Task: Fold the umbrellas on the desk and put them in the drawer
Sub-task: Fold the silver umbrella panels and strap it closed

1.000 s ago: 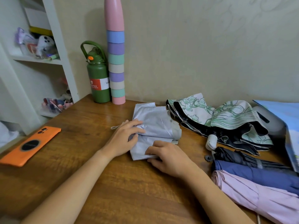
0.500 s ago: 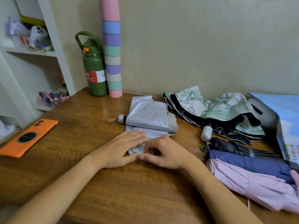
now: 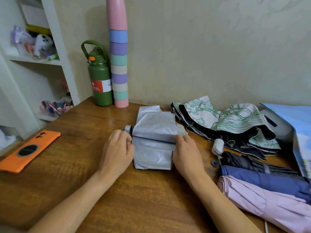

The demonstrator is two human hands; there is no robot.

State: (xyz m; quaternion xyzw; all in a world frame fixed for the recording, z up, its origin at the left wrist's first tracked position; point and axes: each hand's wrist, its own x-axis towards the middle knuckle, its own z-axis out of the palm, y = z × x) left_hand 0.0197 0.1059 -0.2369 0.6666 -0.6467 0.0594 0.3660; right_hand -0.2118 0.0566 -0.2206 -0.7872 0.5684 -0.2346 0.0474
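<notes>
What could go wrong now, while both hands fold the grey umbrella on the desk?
1. The left hand and right hand hold only the ends of the grey umbrella; its flat panels may spring open if either slips.
2. The floral umbrella lies loose close by on the right; its cloth could catch in the roll.
3. No drawer is in view, so the roll may loosen when carried.

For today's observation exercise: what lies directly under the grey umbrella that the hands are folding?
Bare wooden desk shows all round the grey umbrella, which both the left hand and right hand hold. Its fabric hides whatever lies directly beneath.
</notes>
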